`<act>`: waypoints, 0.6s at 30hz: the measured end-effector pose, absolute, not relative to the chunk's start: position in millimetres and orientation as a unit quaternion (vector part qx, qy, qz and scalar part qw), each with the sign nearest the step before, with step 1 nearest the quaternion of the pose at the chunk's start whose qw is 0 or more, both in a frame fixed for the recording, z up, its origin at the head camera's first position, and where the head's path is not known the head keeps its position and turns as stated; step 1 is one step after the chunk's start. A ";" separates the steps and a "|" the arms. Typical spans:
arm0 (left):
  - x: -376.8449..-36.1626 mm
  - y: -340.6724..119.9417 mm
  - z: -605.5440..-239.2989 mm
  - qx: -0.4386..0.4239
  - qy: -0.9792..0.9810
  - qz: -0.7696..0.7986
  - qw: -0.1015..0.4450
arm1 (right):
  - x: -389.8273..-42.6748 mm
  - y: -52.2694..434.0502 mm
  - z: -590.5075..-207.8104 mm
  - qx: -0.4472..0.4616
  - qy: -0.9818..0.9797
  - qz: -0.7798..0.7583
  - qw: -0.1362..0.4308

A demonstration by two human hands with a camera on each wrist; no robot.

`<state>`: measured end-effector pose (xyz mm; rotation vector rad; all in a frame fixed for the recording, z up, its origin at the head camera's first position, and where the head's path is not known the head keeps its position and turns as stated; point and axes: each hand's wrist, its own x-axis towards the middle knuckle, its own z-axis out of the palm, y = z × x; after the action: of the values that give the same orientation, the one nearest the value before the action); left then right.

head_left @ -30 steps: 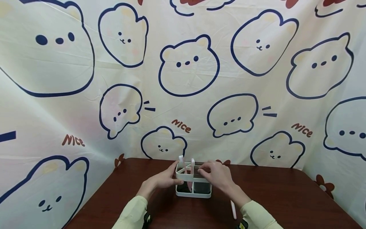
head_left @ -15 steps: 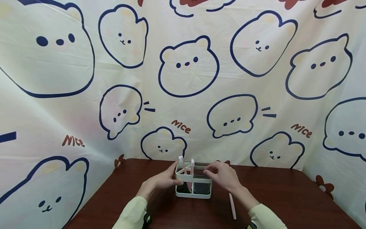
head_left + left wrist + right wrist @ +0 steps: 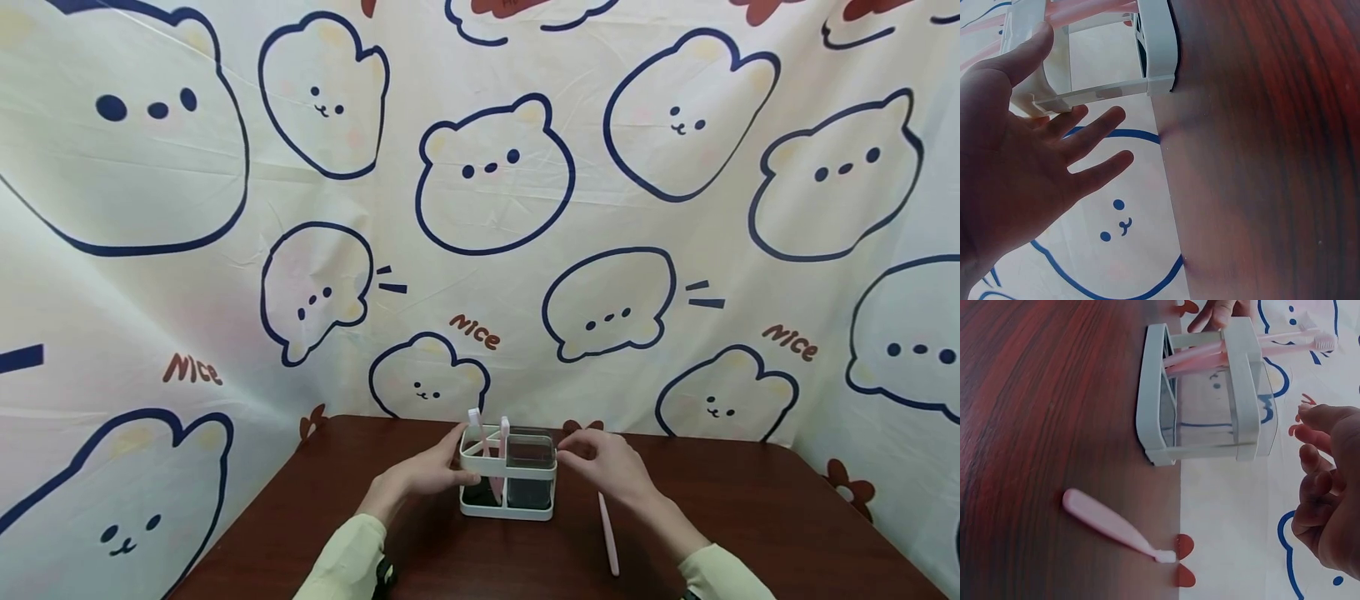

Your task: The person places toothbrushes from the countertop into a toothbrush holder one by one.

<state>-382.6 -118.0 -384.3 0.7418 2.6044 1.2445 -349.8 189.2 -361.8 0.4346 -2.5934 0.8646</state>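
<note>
A white two-tier toothbrush holder (image 3: 507,513) stands upright on the table. My left hand (image 3: 420,471) grips its upper left corner, thumb in front; in the left wrist view the lower fingers spread below the upper frame. Two pink toothbrushes (image 3: 1210,356) stand in the holder's left side, heads up. A clear cup (image 3: 1266,412) sits in the right compartment, its rim above the frame. My right hand (image 3: 611,467) hovers just right of the holder, fingers loosely bent with nothing between them. Below it, another pink toothbrush (image 3: 609,542) lies on the table.
The dark brown wooden table (image 3: 720,517) runs back to a pale cloth (image 3: 517,300) printed with bear faces, hanging behind and at both sides. The loose toothbrush lies right of the holder, its handle toward me.
My right hand has moved right, from over the clear cup's compartment to beside the holder, uncovering the cup and more of the loose toothbrush. The left hand keeps its grip.
</note>
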 end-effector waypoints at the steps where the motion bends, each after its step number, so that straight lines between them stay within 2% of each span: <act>1: -382.7 -118.0 -384.2 0.248 0.871 0.416 0.081 | -350.0 191.0 -362.8 0.151 -0.922 0.307 0.184; 18: -383.3 -117.8 -383.7 0.253 0.873 0.411 0.077 | -351.4 209.1 -378.4 0.134 -0.933 0.299 0.149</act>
<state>-383.3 -117.8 -383.7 0.7570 2.6153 1.2309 -351.4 209.1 -378.4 0.3840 -2.6828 0.8594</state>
